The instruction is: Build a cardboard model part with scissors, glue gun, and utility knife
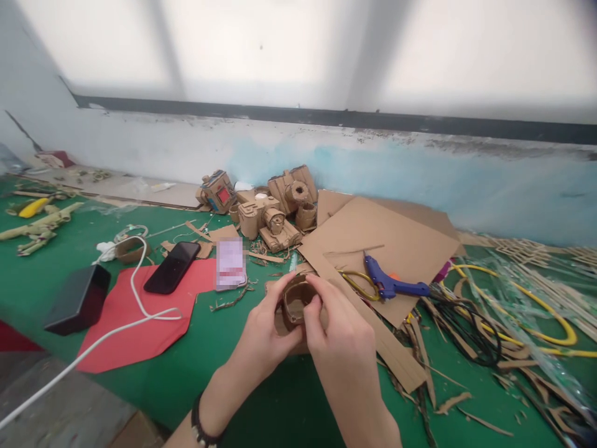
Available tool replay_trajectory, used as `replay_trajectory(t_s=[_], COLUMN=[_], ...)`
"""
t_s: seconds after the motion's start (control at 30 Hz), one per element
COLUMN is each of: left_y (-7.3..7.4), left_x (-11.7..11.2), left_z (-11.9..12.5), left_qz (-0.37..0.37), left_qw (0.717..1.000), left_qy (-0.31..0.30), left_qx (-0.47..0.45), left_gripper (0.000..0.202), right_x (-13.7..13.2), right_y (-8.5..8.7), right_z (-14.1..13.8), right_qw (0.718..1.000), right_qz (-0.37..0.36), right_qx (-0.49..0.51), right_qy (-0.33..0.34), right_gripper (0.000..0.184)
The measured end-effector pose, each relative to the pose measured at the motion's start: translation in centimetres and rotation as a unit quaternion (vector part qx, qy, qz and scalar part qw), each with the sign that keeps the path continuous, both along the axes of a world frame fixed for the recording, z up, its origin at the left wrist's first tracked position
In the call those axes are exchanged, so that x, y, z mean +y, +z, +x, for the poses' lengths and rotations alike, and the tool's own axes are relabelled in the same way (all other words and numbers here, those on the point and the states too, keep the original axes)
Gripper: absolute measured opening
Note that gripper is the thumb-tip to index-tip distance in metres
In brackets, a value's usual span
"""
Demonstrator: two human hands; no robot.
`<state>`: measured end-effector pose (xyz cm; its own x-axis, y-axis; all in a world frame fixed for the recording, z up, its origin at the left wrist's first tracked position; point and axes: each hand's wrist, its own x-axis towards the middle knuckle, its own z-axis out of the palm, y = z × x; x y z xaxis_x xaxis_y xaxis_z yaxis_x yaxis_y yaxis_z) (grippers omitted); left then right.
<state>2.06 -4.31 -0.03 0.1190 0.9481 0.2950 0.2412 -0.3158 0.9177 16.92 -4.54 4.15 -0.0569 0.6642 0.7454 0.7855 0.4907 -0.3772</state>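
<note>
Between both hands is a short cardboard tube (296, 294), its open top facing me. My left hand (267, 330) curls around the tube's left side, with the thumb low at the front. My right hand (342, 326) grips the right side, fingers bent over the rim. Beneath the tube is some flat cardboard, mostly hidden by my hands. A blue glue gun (392, 283) lies to the right on a large cardboard sheet (377, 230). Behind my hands stand cardboard model cameras (257, 214), one with a round lens tube.
A red sheet (172, 326) at left carries a black phone (172, 267) and a white cable (135, 286). Left of them is a dark box-shaped object (79, 300). Yellow tubing (566, 330), black cord and cardboard scraps clutter the right. A wall closes the green table's back.
</note>
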Motion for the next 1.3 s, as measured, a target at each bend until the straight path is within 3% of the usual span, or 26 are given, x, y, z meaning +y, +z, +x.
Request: replay_trajectory(t_s=[0.2,0.5,0.63,0.73,0.83,0.93,1.1,1.3], left_y=[0.0,0.2,0.2,0.5,0.8,0.9,0.8,0.7], left_x=[0.0,0.3,0.2,0.1,0.0,0.1,0.2,0.5], left_z=[0.0,0.2,0.1,0.1,0.0,-0.1,-0.3,-0.5], left_qz=[0.02,0.034,0.026,-0.021,-0.069,-0.069,-0.072,-0.064], left_qw=[0.999,0.998,0.998,0.999,0.996,0.994,0.993,0.993], left_qy=[-0.002,-0.009,-0.013,-0.023,-0.038,-0.043,-0.055,-0.063], left_qx=[0.031,0.054,0.05,0.016,-0.037,-0.069,-0.071,-0.078], left_gripper=[0.072,0.07,0.069,0.077,0.086,0.07,0.065,0.068], right_x=[-0.1,-0.3,0.2,-0.1,-0.7,-1.0,-0.6,-0.3], right_y=[1.3,2.0,1.4,1.1,0.3,-1.2,-3.9,-5.1], right_z=[0.2,1.8,2.4,3.2,4.4,5.3,5.0,4.9], right_qw=[0.994,0.983,0.987,0.985,0.956,0.93,0.934,0.946], right_qz=[-0.039,-0.127,-0.13,-0.164,-0.234,-0.26,-0.238,-0.215], right_qx=[-0.096,-0.127,-0.088,0.002,0.125,0.2,0.215,0.199], right_qy=[-0.032,0.029,0.016,0.052,0.128,0.167,0.159,0.137], right_gripper=[0.036,0.036,0.03,0.033,0.042,0.045,0.043,0.039])
